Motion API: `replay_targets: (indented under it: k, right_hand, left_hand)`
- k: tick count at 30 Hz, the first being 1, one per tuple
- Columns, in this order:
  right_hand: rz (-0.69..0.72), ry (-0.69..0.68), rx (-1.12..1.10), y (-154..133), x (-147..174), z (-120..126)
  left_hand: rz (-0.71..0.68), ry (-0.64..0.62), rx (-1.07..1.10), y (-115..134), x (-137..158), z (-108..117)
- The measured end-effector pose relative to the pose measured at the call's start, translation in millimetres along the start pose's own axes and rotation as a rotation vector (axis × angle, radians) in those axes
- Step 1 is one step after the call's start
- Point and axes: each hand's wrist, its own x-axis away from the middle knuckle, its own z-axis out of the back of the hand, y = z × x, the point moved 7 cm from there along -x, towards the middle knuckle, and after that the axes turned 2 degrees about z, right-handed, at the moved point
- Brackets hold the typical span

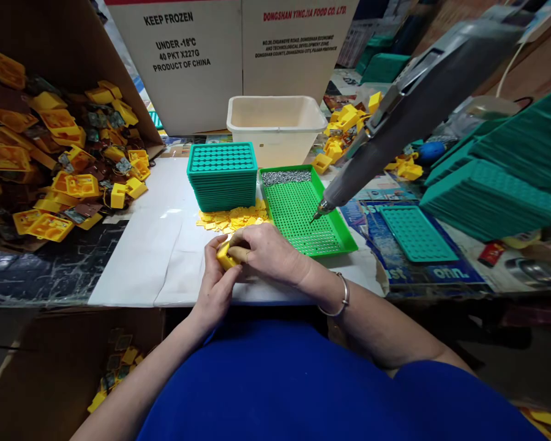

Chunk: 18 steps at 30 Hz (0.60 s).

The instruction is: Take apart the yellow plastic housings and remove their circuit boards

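Block (226, 256), yellow, is held over the near part of the white sheet (138, 269). Left hand (215, 288): grip closed around it. Right hand (272, 254): fingers curled against it, closure cannot be told. Yellow chips (236, 218) lie beyond, beside the green tray (298, 211).

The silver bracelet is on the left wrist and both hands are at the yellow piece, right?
Not quite: the silver bracelet is on the right wrist, as the head view shows. The left hand and right hand are both at the yellow piece.
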Motion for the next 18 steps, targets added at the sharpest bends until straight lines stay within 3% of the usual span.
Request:
replay_targets:
  k: [8, 12, 15, 18]
  right_hand:
    - [0.095, 0.102, -0.024, 6, 4, -3]
    - [0.289, 0.215, 0.091, 2, 11, -1]
    - [0.45, 0.196, 0.258, -4, 15, -9]
    - [0.515, 0.158, 0.386, -7, 18, -17]
  left_hand:
    - [0.117, -0.03, 0.152, -6, 1, 2]
    - [0.138, -0.06, 0.234, -8, 0, 1]
    - [0.164, -0.037, 0.259, -10, 0, 1]
    - [0.186, -0.006, 0.25, -12, 0, 3]
